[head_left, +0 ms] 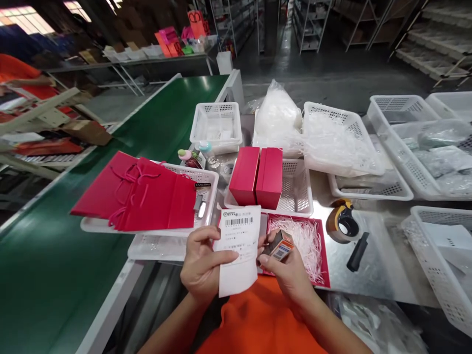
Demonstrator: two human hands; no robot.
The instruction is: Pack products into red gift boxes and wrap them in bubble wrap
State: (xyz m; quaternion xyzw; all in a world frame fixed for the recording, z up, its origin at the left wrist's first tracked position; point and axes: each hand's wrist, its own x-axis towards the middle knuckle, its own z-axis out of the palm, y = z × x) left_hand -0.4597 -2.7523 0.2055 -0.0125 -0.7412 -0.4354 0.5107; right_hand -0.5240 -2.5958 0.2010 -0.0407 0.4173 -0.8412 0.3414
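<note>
My left hand (203,263) pinches a white paper slip (238,278) printed with a barcode and small text, held upright in front of me. In my right hand (291,275) is a small dark box (281,246) with an orange edge and a printed label on its end. Just behind both hands lies an open red gift box (324,255) filled with pale shredded paper (300,241); the slip hides part of it. Two closed red boxes (245,174) stand side by side on a white basket (295,196) beyond it.
Red paper bags (151,196) lie across a white basket at left, by a green conveyor belt (155,118). A tape dispenser (342,221) and a black tool (357,252) lie on the metal table at right. White baskets (342,140) hold plastic packaging. Another person (22,73) is at far left.
</note>
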